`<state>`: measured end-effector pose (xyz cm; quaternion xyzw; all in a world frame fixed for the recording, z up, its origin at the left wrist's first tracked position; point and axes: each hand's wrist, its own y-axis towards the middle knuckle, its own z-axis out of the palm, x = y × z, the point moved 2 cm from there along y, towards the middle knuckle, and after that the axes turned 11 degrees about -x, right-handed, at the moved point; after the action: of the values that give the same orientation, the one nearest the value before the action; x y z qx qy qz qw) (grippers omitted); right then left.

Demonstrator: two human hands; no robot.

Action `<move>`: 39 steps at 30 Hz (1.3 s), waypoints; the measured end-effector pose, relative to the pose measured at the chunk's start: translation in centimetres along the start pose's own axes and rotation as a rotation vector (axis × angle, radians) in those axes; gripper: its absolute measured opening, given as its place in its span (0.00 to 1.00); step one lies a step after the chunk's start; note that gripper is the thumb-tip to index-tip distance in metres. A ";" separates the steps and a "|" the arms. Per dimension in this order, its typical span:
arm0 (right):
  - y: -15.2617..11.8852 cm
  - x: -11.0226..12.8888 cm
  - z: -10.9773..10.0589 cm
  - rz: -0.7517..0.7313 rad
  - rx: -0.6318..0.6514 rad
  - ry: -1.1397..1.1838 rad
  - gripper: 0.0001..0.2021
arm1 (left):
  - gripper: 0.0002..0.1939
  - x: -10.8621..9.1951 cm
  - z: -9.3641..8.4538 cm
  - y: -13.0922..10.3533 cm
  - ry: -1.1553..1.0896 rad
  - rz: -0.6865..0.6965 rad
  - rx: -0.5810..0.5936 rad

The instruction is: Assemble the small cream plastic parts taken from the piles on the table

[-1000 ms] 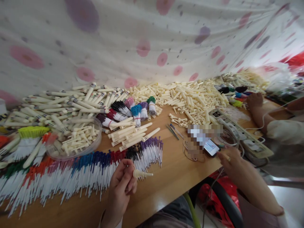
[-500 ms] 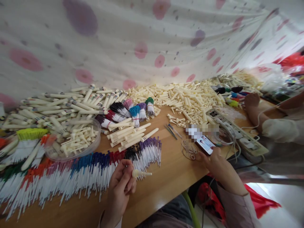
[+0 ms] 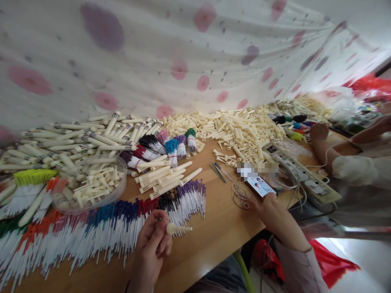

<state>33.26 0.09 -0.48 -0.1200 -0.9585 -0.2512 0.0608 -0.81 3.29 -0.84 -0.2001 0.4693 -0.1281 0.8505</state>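
I have the left hand closed on a pale cone, thumb and fingers pinching its wide end while the narrow tip points right; held that way, I'd judge, the thin end is left clear. The cone hangs over the counter, just in front of the purple end of a row of sticks. The right hand touches the near end of a lit phone (a patch over its far end is masked); whether those fingers grip it or merely rest there, I cannot tell from here. The sticks lie side by side, grouped by colour, white stems toward the wearer, probably so any shade can be picked out at a glance. More sit behind in bundles, the blue one banded, likely against scattering. Several slotted tubes lie close behind the row, apart from the big heap, seemingly for easy reach, and a clear tub gathers small pieces that might otherwise stray.
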 end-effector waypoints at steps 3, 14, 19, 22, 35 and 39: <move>1.4 3.2 -0.2 0.034 0.116 0.203 0.13 | 0.20 -0.2 0.4 -0.1 0.005 0.014 -0.019; -2.4 17.0 -2.2 -0.156 0.456 0.835 0.10 | 0.21 0.1 1.3 -0.7 0.247 0.116 -0.084; -2.1 16.3 -1.9 -0.248 0.352 0.736 0.10 | 0.20 0.1 1.9 -1.2 0.358 0.260 -0.108; -1.2 11.0 -2.1 -0.057 0.013 0.504 0.16 | 0.18 0.2 1.7 -1.0 0.278 0.244 -0.107; -1.2 -1.5 -2.0 0.263 -0.274 0.099 0.19 | 0.18 0.5 0.8 -0.3 0.330 0.227 -0.065; -1.1 -3.2 -2.3 0.339 -0.298 0.085 0.16 | 0.16 0.5 0.8 -0.1 0.280 0.224 -0.062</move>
<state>36.17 -2.62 0.48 -0.2762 -0.8736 -0.3811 0.1240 0.13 3.11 -0.81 -0.1530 0.6063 -0.0446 0.7791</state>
